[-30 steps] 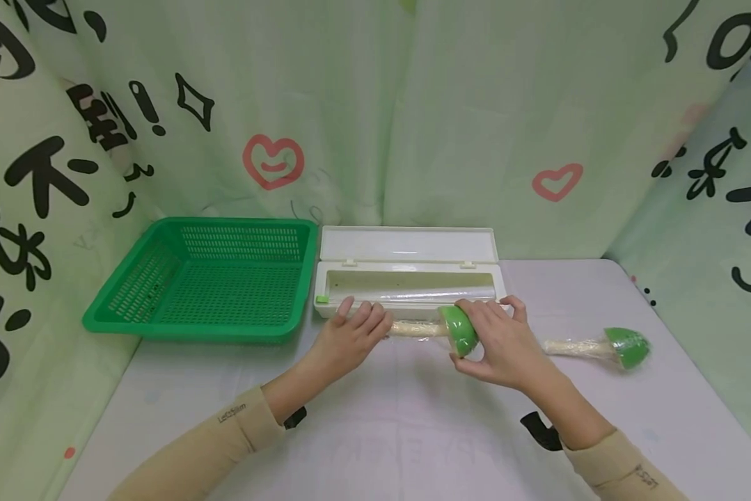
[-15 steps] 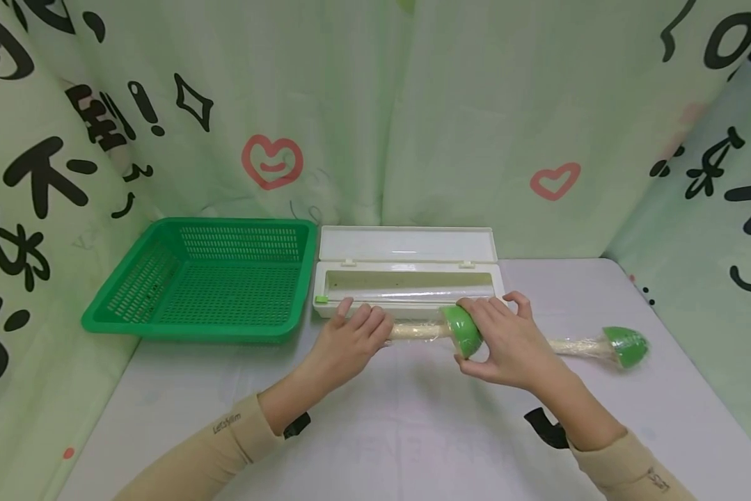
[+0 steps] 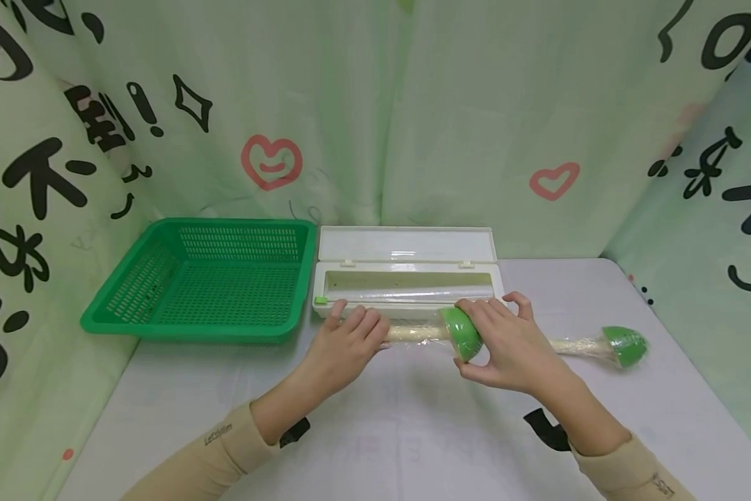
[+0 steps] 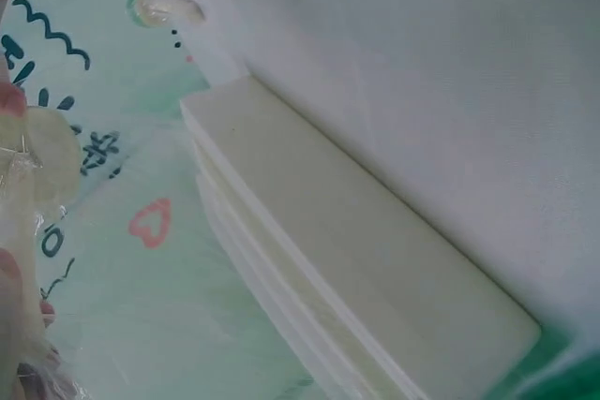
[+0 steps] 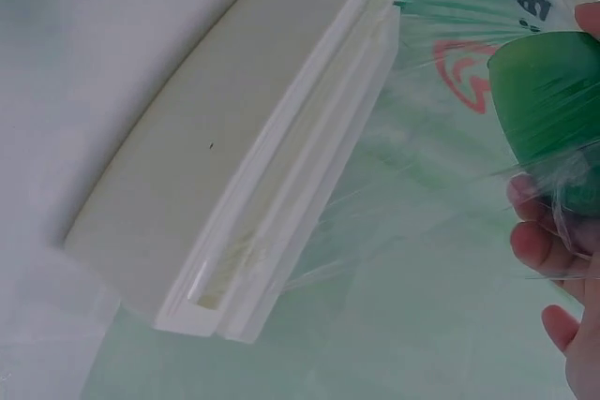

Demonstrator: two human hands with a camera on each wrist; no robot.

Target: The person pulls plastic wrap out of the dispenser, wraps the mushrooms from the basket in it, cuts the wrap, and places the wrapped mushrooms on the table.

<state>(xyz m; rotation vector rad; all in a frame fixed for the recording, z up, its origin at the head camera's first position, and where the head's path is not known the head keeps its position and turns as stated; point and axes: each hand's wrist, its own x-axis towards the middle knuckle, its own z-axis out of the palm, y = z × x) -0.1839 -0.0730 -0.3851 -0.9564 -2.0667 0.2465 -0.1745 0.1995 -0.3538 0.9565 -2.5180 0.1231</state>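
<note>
A mushroom-shaped thing with a green domed cap (image 3: 462, 334) and a pale stem (image 3: 419, 332) lies sideways between both hands, clear film about it. My left hand (image 3: 346, 348) grips the stem's far end, hiding it. On the cap, the fingers and thumb of my right hand (image 3: 507, 341) hold its rounded side; in the right wrist view the green cap (image 5: 553, 119) shows under stretched film. Just behind stands a white cling film dispenser (image 3: 406, 308), its lid (image 3: 406, 243) raised and a roll of film (image 3: 450, 293) inside. From it, film (image 5: 375, 194) runs toward the cap.
A second green-capped piece (image 3: 626, 346), wrapped in film, lies to the right on the white tablecloth (image 3: 400, 431). At the left, a green plastic basket (image 3: 243, 334) stands next to the dispenser. A printed curtain (image 3: 463, 125) hangs behind and at both sides.
The green-capped piece and the right hand have shifted very slightly right. My left hand has moved a little left along the stem's end. Dispenser and basket stay put.
</note>
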